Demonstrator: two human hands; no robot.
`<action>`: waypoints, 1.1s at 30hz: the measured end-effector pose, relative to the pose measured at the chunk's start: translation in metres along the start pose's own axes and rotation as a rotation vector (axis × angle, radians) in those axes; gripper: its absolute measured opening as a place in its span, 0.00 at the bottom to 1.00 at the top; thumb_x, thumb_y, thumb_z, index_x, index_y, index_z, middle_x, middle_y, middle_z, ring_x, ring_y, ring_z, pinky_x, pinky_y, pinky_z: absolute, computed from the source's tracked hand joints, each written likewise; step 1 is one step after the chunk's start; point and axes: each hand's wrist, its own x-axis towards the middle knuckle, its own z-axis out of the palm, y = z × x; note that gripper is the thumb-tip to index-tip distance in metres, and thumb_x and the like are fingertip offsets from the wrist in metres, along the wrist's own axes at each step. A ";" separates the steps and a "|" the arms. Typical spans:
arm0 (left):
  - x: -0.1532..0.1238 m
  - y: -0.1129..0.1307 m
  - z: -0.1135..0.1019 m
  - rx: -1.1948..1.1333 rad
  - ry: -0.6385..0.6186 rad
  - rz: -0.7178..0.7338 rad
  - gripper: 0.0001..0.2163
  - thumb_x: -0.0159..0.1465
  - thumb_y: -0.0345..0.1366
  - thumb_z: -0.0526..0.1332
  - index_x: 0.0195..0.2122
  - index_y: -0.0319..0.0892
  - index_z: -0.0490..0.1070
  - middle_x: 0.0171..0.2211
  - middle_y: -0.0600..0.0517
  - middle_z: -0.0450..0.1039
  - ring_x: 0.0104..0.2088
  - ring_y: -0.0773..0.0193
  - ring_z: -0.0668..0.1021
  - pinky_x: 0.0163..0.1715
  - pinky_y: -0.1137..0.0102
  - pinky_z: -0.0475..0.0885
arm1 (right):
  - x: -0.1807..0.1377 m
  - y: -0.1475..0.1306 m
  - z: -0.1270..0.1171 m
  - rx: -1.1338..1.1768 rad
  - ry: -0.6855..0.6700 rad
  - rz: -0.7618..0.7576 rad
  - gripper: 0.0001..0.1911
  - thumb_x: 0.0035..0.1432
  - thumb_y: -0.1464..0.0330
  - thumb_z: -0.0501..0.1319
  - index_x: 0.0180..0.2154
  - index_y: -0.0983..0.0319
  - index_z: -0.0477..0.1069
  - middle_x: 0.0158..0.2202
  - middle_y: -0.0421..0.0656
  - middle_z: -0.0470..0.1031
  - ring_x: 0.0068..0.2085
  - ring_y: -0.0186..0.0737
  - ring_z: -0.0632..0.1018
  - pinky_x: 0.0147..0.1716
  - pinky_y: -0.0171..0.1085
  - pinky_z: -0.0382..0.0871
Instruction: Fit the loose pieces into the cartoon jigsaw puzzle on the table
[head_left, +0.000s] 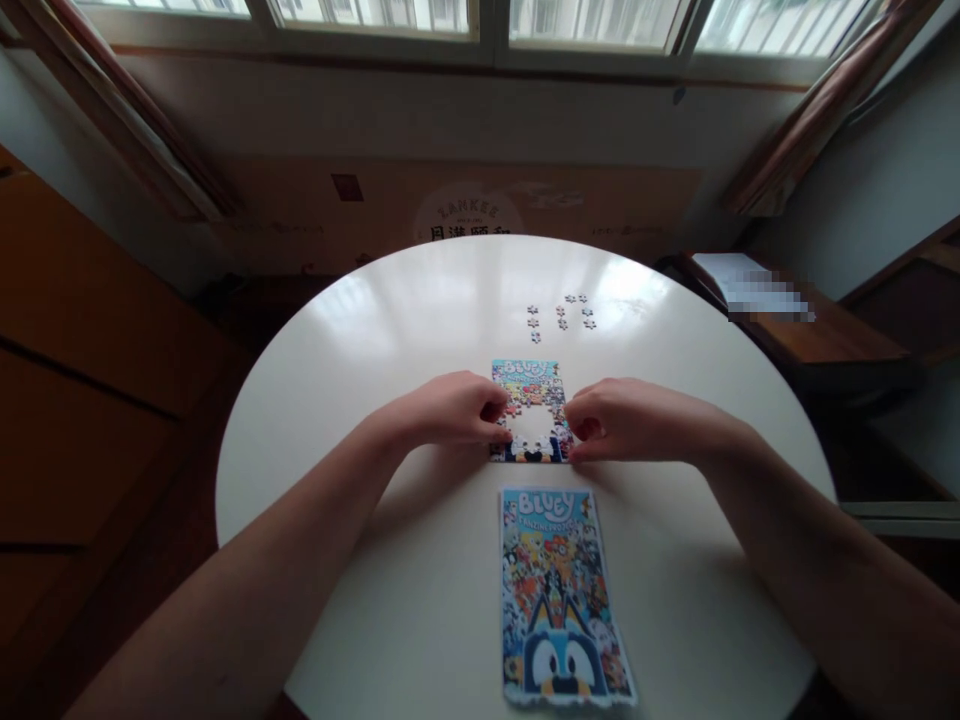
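A small colourful jigsaw puzzle (534, 385) lies partly assembled in the middle of the round white table (360, 330), with a bare gap in its centre. My left hand (450, 408) rests at its left edge, fingers curled and pinching at the puzzle's lower left side. My right hand (634, 420) is at the puzzle's right edge, fingers curled in a loose fist against it. Whether either hand holds a piece is hidden. Nearer to me lies a printed picture card (559, 595) showing the same cartoon design.
Several loose puzzle pieces (561, 316) lie in a group on the far part of the table. Beyond the table are a wall, cardboard boxes and windows. A wooden bench (825, 335) with a paper stands at the right, wooden cabinets at the left.
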 end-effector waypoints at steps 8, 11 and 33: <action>0.004 0.001 0.001 -0.019 -0.006 -0.015 0.15 0.58 0.42 0.65 0.22 0.43 0.60 0.20 0.56 0.62 0.23 0.68 0.62 0.27 0.67 0.52 | 0.000 0.006 0.001 -0.031 -0.009 0.005 0.10 0.56 0.63 0.66 0.27 0.60 0.71 0.27 0.39 0.74 0.28 0.32 0.68 0.28 0.35 0.53; 0.005 0.002 0.000 -0.012 -0.003 -0.032 0.16 0.57 0.43 0.65 0.22 0.43 0.60 0.19 0.56 0.61 0.23 0.68 0.62 0.27 0.68 0.52 | -0.001 0.006 0.001 -0.029 -0.006 0.008 0.10 0.56 0.63 0.66 0.27 0.61 0.72 0.27 0.40 0.74 0.28 0.32 0.68 0.28 0.35 0.53; 0.013 -0.040 0.004 -0.752 0.892 -0.221 0.10 0.59 0.39 0.53 0.28 0.41 0.69 0.23 0.54 0.63 0.20 0.68 0.66 0.16 0.73 0.61 | 0.006 0.047 -0.005 0.511 1.260 0.170 0.25 0.65 0.52 0.59 0.21 0.60 0.63 0.18 0.37 0.62 0.21 0.31 0.64 0.23 0.34 0.56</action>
